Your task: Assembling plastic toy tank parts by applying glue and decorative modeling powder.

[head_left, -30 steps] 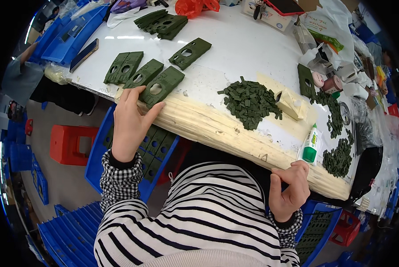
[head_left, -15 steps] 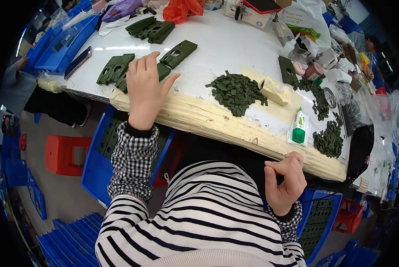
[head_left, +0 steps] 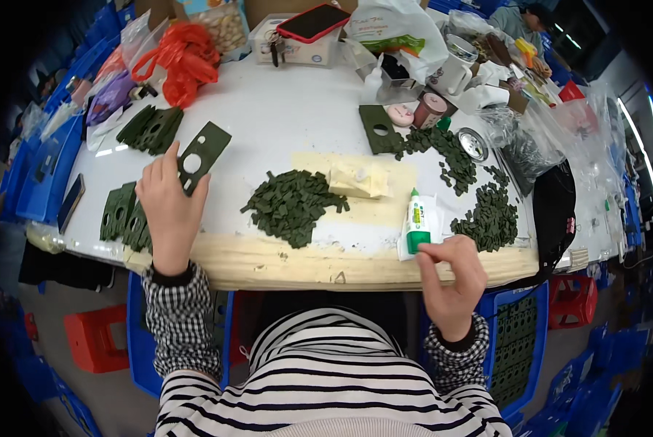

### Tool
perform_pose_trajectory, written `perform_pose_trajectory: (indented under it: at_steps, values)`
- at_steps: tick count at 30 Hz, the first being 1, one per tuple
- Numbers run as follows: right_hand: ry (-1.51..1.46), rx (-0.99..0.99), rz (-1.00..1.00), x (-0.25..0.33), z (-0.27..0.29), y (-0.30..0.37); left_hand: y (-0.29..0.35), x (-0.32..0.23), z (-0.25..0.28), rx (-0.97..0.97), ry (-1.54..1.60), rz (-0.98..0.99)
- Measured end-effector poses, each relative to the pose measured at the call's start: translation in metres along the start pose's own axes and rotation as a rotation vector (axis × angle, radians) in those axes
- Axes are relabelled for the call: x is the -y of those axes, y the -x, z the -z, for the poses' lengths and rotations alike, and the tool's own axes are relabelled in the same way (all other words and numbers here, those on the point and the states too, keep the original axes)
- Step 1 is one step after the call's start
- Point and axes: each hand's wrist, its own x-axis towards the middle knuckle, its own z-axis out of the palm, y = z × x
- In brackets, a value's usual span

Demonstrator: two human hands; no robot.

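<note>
My left hand (head_left: 169, 211) holds a flat dark green plate (head_left: 213, 142) with a round hole, thumb at one edge and fingers at the other. Left of that wrist, several similar plates (head_left: 116, 211) lean together on the table. My right hand (head_left: 454, 280) is closed, thumb and forefinger tips brought together at the table's front edge. What is between them, if anything, is hidden. Those tips overlap the bottom of a green and white glue bottle (head_left: 418, 218) lying on white paper; contact is unclear. A heap of small dark green pieces (head_left: 293, 207) lies between my hands.
A cream-coloured block (head_left: 359, 180) sits beside the heap. More small pieces (head_left: 486, 218) and another holed plate (head_left: 381, 130) lie to the right. Farther back are a red bag (head_left: 184, 62), a plastic box with a phone (head_left: 313, 23) and a white bag (head_left: 399, 33). Blue crates (head_left: 519, 349) stand below.
The view has shifted, with the tabletop lower and further left. My left hand has taken hold of the holed plate. My right hand has come up to the glue bottle's bottom end.
</note>
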Motion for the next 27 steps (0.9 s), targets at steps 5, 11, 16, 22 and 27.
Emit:
perform_pose_trajectory:
  at_steps: [5, 11, 16, 22, 27]
  values:
    - [0.155, 0.095, -0.209, -0.064, 0.037, -0.044, 0.014, -0.059, 0.027, 0.080, 0.665, -0.098]
    - [0.239, 0.463, -0.263, -0.122, 0.024, -0.106, 0.038, -0.088, 0.017, 0.307, 1.133, -0.133]
    - [0.321, 0.711, -0.297, -0.160, 0.007, -0.126, 0.047, -0.087, 0.010, 0.337, 1.235, -0.080]
    - [0.273, 0.766, -0.355, -0.163, 0.005, -0.134, 0.049, -0.081, 0.010, 0.386, 1.284, -0.034]
    - [0.093, 0.639, -0.357, -0.131, 0.012, -0.130, 0.051, -0.082, 0.010, 0.386, 1.328, 0.021]
